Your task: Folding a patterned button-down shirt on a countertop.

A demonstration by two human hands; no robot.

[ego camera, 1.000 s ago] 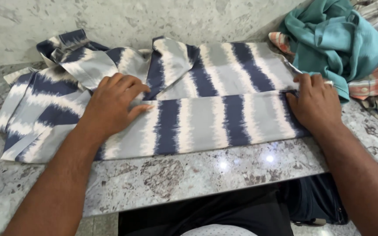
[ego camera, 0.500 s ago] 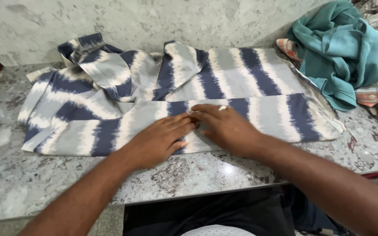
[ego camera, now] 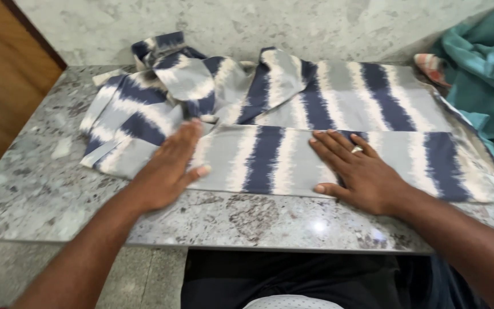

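A grey, white and navy striped shirt (ego camera: 338, 97) lies spread on a speckled stone counter (ego camera: 247, 220), its near edge folded over into a long flat band. My left hand (ego camera: 170, 166) presses flat on the left part of that band, fingers together. My right hand (ego camera: 355, 171), with a ring on one finger, lies flat on the band to the right, fingers spread. Neither hand grips the cloth. The shirt's collar and a sleeve are bunched at the back left.
A teal garment (ego camera: 487, 74) is heaped at the back right, with a bit of orange plaid cloth (ego camera: 433, 64) under it. A stone wall (ego camera: 258, 26) backs the counter. A brown wooden panel (ego camera: 4, 74) stands at the left.
My hands were together at the middle of the folded band. They have slid apart, the left one to the left and the right one to the right. The view has shifted left.
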